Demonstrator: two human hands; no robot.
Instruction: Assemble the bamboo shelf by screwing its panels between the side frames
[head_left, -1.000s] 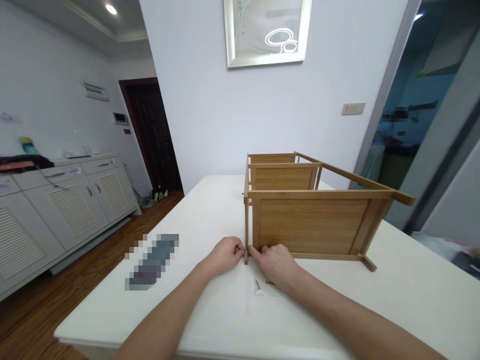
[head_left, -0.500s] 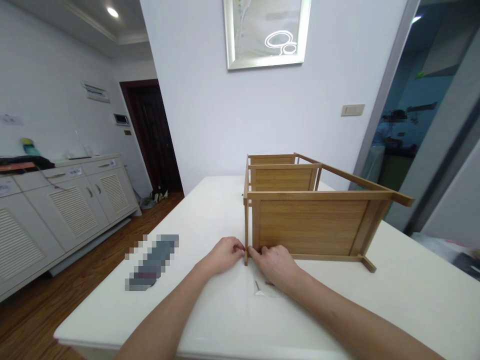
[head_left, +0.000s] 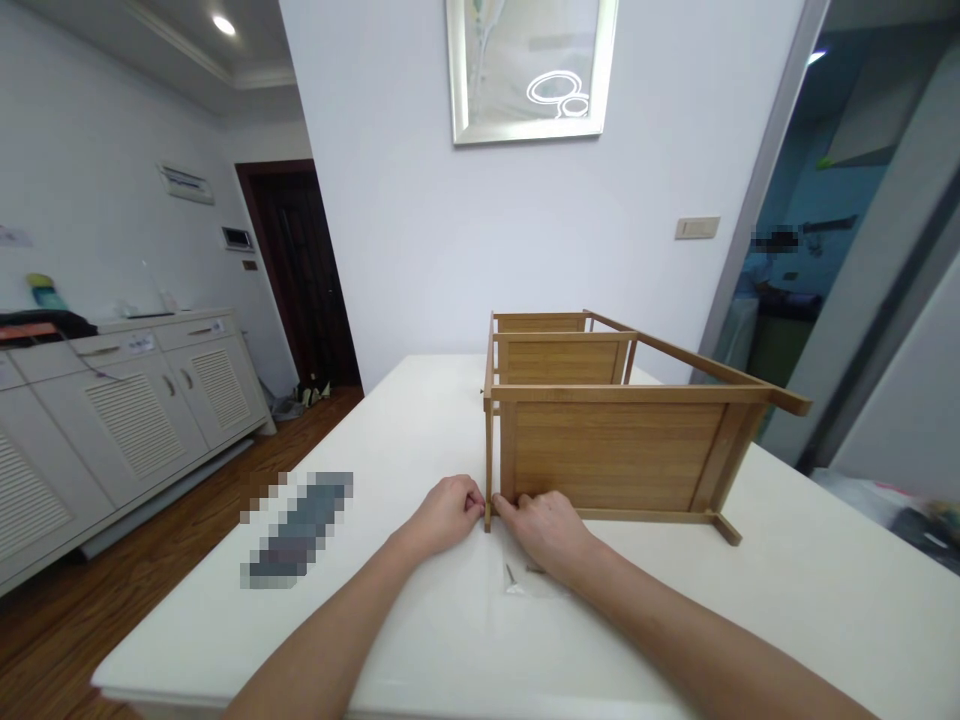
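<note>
A wooden shelf rack [head_left: 615,450] lies on its side on the white table [head_left: 427,640], its slatless panels standing upright. At its near lower left corner, my left hand [head_left: 450,512] is closed in a pinch against the outer side of the upright rail. Whatever sits between those fingertips is too small to make out. On the inner side of the same corner, my right hand [head_left: 547,525] presses its thumb and fingers around the panel's lower edge. A small clear bag [head_left: 516,584] with a screw [head_left: 511,573] lies just below my right hand.
A blurred-out dark flat object [head_left: 300,530] lies on the table's left side. A white cabinet [head_left: 142,410] stands to the left, beyond the table. Plastic bags [head_left: 870,500] are at the right edge. A person [head_left: 765,265] is in the far room at right.
Both hands stay at the rack's lower left corner with hardly any movement. The whole view has shifted slightly, so things appear a little further left.
</note>
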